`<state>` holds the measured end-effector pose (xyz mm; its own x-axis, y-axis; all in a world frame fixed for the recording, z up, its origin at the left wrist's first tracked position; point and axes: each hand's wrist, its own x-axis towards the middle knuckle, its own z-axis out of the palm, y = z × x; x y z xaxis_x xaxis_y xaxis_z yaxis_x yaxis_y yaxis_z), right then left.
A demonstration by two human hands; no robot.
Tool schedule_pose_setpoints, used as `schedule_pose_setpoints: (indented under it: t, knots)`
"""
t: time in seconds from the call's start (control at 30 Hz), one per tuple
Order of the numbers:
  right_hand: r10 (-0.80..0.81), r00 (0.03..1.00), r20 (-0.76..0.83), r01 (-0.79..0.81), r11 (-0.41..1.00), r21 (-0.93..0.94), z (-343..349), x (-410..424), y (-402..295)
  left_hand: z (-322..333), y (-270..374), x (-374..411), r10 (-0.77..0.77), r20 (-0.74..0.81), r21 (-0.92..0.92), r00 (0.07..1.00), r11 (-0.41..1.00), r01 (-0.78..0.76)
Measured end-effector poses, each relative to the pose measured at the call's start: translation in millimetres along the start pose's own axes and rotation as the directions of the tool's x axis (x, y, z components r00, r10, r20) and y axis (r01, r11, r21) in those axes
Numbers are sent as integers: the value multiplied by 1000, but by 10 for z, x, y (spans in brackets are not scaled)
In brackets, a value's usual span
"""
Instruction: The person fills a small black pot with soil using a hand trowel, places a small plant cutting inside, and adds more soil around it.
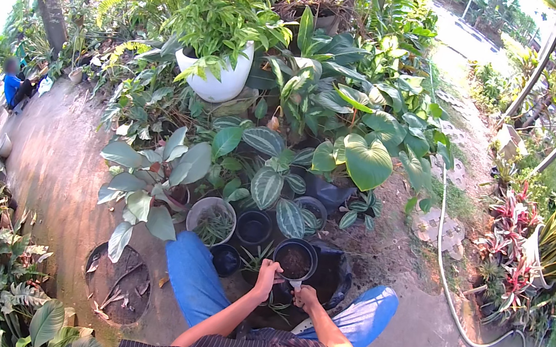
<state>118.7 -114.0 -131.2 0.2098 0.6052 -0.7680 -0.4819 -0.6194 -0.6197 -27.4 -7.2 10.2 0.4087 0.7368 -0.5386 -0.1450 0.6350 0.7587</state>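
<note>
My left hand (pixel 268 279) grips the left rim of a black plastic plant pot (pixel 296 260) with brown soil inside. Close to the pot's lower edge, my right hand (pixel 306 298) is closed on a small tool with a pale part (pixel 296 284); its kind cannot be told. Under the pot, to the right, lies a black basin or bag (pixel 340 276) with dark soil. Spiky green seedlings (pixel 256 259) stand left of my left hand. Two black pots, one upper (pixel 254 227) and one lower (pixel 225 260), sit beside a grey pot (pixel 211 217) holding grassy plants.
Broad-leaved potted plants (pixel 265 188) crowd the ground ahead, with a white planter (pixel 220 74) behind. A round soil-filled opening (pixel 118 284) lies at lower left. A pale hose (pixel 442 269) curves along the right. Far left, a person in blue (pixel 14 88) sits beside the path.
</note>
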Motion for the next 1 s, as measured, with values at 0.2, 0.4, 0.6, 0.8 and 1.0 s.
schedule_pose_setpoints:
  t: [0.2, 0.4, 0.6, 0.8, 1.0]
  knots:
    - [-9, 989, 145, -47, 924, 378, -107, 6, 324, -88, 5, -47, 0, -24, -10, 1000, 1000, 0]
    - [-6, 979, 204, -113, 819, 563, -115, 144, 458, -103, -48, -49, 3, 7, 2, 1000, 1000, -3]
    - [-90, 989, 120, 14, 852, 523, -38, -118, 392, -119, -82, -65, 11, 1, 7, 1000, 1000, -11]
    - [-162, 983, -85, 182, 906, 383, -355, -505, 136, 17, -138, -66, 12, -6, 2, 1000, 1000, -12]
    - [-289, 921, -260, 352, 905, 238, -407, -1117, -220, -21, -213, -22, 27, -30, 49, 999, 998, -26]
